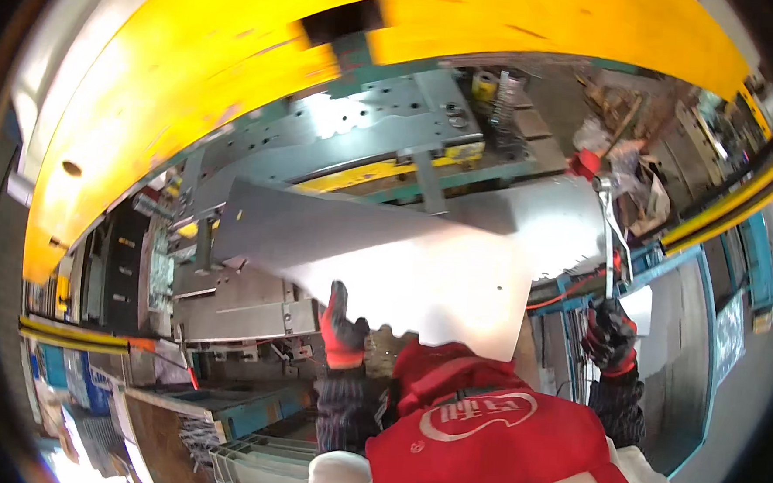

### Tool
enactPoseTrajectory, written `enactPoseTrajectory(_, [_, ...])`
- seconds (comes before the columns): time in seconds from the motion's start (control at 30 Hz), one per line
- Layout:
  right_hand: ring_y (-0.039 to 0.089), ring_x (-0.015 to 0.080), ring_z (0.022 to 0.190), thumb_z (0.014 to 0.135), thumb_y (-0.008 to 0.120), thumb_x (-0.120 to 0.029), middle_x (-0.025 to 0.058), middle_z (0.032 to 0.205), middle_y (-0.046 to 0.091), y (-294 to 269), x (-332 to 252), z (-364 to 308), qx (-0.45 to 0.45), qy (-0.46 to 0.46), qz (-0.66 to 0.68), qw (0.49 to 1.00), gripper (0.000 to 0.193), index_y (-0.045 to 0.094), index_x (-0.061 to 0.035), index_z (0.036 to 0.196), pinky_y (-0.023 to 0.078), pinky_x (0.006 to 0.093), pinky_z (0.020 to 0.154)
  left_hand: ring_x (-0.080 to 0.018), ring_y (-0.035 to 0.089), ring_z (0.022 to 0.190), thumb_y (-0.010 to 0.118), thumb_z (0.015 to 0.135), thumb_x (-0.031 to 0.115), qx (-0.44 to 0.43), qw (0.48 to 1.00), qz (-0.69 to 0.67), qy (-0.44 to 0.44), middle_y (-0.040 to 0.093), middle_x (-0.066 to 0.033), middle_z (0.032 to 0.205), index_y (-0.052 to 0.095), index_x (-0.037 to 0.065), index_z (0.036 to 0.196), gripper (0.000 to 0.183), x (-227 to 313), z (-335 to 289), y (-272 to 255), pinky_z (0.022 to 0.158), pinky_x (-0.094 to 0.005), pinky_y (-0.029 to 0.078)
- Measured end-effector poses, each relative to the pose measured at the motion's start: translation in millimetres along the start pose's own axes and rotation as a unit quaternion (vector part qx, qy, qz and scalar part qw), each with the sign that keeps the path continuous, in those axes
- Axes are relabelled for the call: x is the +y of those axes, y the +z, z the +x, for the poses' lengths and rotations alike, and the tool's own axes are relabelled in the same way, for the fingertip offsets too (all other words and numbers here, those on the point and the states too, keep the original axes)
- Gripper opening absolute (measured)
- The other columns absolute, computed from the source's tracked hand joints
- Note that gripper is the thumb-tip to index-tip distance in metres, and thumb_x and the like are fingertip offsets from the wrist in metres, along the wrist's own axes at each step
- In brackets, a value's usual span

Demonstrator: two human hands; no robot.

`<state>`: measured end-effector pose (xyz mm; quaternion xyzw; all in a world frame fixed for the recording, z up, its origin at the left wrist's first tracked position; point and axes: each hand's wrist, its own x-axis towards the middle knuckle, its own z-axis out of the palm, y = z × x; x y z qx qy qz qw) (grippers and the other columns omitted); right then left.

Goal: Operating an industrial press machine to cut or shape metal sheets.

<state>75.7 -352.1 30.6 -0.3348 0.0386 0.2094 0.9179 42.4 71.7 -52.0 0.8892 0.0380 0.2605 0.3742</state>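
A large, bent-looking grey metal sheet (385, 259) lies tilted in front of me, its right part glaring with light. My left hand (342, 331), in a black and red glove, is closed at the sheet's near edge with the thumb up against it; its other fingers are mostly hidden. My right hand (610, 336), gloved alike, is wrapped round the lower end of a long metal tool (612, 245) with two thin rods. The tool points away from me, and a red piece (585, 163) shows beside its far end.
Beyond the sheet is a press die (375, 118) with holes and yellow edges, under a broad yellow machine beam (503, 20). A spring (503, 99) stands at the die's right. Yellow-black bars (729, 203) and a blue-framed cart (683, 344) are at the right.
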Motion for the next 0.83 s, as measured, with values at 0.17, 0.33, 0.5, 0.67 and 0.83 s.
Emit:
enactPoseTrajectory(0.17, [0.029,0.0092,0.031,0.074,0.050,-0.028,0.0003,0.051,0.034,-37,-36,-4,-0.006,-0.042,0.012,0.999,0.025,0.037,-0.0088,0.065,0.026,0.0211,0.025,-0.0284,0.036,0.112,0.046,0.071,0.007,0.026,0.999,-0.041,0.010,0.037,-0.0199,0.120,0.036,-0.004,0.114,0.045,36,-97,23,0.092,-0.0351,0.031])
enactPoseTrajectory(0.33, [0.028,0.0096,0.029,0.077,0.046,-0.031,0.0003,0.045,0.032,-54,-67,-12,0.012,-0.038,0.032,0.999,0.029,0.037,-0.0077,0.062,0.025,0.0219,0.023,-0.0179,0.052,0.089,0.068,0.061,0.018,0.090,0.812,-0.416,-0.399,0.053,-0.0118,0.100,0.047,-0.005,0.104,0.053,51,-128,86,0.076,-0.0295,0.043])
enactPoseTrajectory(0.5, [0.033,0.0086,0.034,0.073,0.051,-0.029,-0.0002,0.052,0.036,-77,-77,-35,0.038,-0.040,-0.019,0.998,0.024,0.038,-0.0090,0.071,0.029,0.0212,0.027,-0.0109,0.049,0.088,0.050,0.079,0.023,0.039,0.733,-0.522,-0.434,0.051,0.0028,0.102,0.049,0.012,0.104,0.027,87,-79,144,0.072,-0.0295,0.040])
enactPoseTrajectory(0.67, [0.030,0.0077,0.031,0.079,0.046,-0.019,-0.0017,0.050,0.034,-92,-72,-56,0.079,-0.016,-0.109,0.991,0.020,0.044,-0.0077,0.095,0.029,0.0209,0.027,-0.0098,0.048,0.081,0.051,0.079,0.024,0.027,0.631,-0.646,-0.428,0.051,0.0015,0.094,0.049,0.015,0.104,0.027,64,-6,228,0.070,-0.0286,0.042])
enactPoseTrajectory(0.83, [0.035,0.0110,0.029,0.078,0.048,-0.015,0.0014,0.048,0.040,-103,-59,-60,0.079,0.084,-0.127,0.985,0.030,0.042,-0.0056,0.105,0.029,0.0231,0.026,-0.0235,0.054,0.086,0.058,0.073,0.026,0.090,0.628,-0.631,-0.446,0.054,-0.0106,0.102,0.043,0.003,0.112,0.048,36,22,279,0.087,-0.0435,0.032])
